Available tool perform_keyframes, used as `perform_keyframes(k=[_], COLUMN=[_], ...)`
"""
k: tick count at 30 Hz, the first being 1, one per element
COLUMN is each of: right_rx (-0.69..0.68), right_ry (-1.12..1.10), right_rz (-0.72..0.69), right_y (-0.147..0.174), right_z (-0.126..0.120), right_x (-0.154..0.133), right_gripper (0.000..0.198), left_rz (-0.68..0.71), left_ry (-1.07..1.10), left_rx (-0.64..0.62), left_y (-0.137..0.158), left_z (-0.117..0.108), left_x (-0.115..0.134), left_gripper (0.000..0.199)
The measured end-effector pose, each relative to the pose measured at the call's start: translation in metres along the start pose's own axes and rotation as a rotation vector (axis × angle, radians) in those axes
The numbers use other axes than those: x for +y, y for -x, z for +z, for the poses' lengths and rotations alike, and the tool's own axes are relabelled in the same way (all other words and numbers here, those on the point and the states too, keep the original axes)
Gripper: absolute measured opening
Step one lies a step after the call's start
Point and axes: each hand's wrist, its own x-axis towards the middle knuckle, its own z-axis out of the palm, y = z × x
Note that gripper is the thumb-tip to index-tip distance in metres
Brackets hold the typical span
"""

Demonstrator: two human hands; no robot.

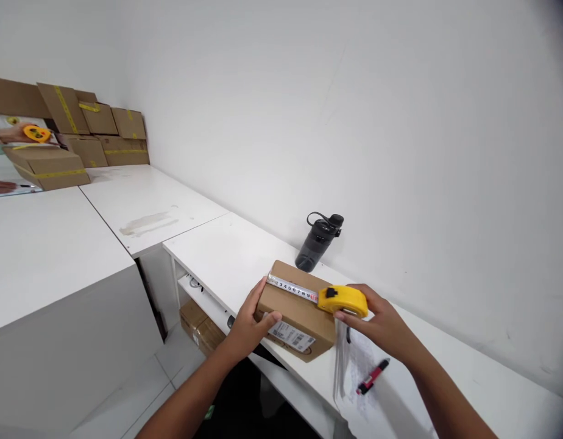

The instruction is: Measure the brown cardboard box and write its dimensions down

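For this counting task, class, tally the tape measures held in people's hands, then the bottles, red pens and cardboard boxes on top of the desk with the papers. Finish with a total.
Tape measures: 2 (near tape measure, far tape measure)
Black bottle: 1
Red pen: 1
Cardboard box: 1
Total: 5

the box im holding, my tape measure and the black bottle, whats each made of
Box: matte cardboard, from brown faces and folded edges. Tape measure: smooth yellow case, probably plastic, given its rounded, moulded look. Bottle: likely smooth plastic; dark, see-through body.
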Motion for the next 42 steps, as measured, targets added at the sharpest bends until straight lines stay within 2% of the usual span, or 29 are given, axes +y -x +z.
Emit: perform_keyframes(k=[4, 8, 10, 13, 16, 18, 19, 20, 22, 25, 27, 29, 32, 34, 37, 40, 42], right_rx=[0.005, 0.074, 0.105, 0.102, 0.144, 0.178, 0.190, 0.197, 0.122, 0.062, 0.074, 0.148, 0.293, 0.327, 0.280, 0.304, 0.354], right_ry=[-0.068, -0.211, -0.342, -0.516, -0.419, -0.204, -0.063, 0.094, 0.480, 0.552, 0.514, 0.465, 0.334, 0.177, -0.042, -0.203, -0.263], right_rz=[-0.103, -0.222, -0.261, -0.376, -0.492, -0.429, -0.325, -0.136, 0.237, 0.304, 0.288, 0.296, 0.312, 0.284, 0.237, 0.288, 0.350], right_y=[-0.015, -0.005, 0.013, 0.050, 0.083, 0.099, 0.104, 0.107, 0.107, 0.098, 0.094, 0.098, 0.115, 0.127, 0.137, 0.136, 0.134], right_z=[0.022, 0.037, 0.044, 0.056, 0.057, 0.046, 0.037, 0.028, 0.009, -0.012, -0.022, -0.028, -0.026, -0.012, 0.017, 0.041, 0.047], right_x=[-0.044, -0.068, -0.069, -0.063, -0.039, -0.010, 0.009, 0.029, 0.070, 0.118, 0.135, 0.139, 0.128, 0.117, 0.106, 0.105, 0.107], right_gripper=[0.044, 0.049, 0.056, 0.064, 0.071, 0.074, 0.076, 0.069, 0.046, 0.038, 0.032, 0.026, 0.037, 0.046, 0.051, 0.044, 0.041], left_rz=[0.127, 0.346, 0.399, 0.301, 0.303, 0.374, 0.406, 0.432, 0.466, 0.485, 0.531, 0.608, 0.665, 0.648, 0.602, 0.591, 0.590], left_ry=[-0.345, -0.493, -0.385, -0.118, -0.005, 0.003, -0.006, -0.031, -0.110, -0.310, -0.455, -0.562, -0.632, -0.644, -0.646, -0.642, -0.634], left_rx=[0.005, 0.058, 0.081, -0.017, -0.170, -0.287, -0.368, -0.466, -0.671, -0.873, -0.901, -0.871, -0.825, -0.806, -0.801, -0.831, -0.842], left_y=[0.001, 0.020, 0.033, 0.051, 0.060, 0.058, 0.055, 0.051, 0.042, 0.030, 0.026, 0.026, 0.029, 0.033, 0.037, 0.038, 0.037], left_z=[0.002, 0.010, 0.015, 0.028, 0.046, 0.060, 0.067, 0.074, 0.088, 0.111, 0.124, 0.133, 0.137, 0.136, 0.134, 0.134, 0.134], left_x=[0.029, 0.052, 0.052, 0.044, 0.033, 0.027, 0.024, 0.021, 0.011, -0.009, -0.022, -0.034, -0.046, -0.050, -0.053, -0.054, -0.055], left_gripper=[0.071, 0.065, 0.066, 0.073, 0.062, 0.052, 0.049, 0.048, 0.047, 0.045, 0.042, 0.040, 0.042, 0.042, 0.042, 0.045, 0.047])
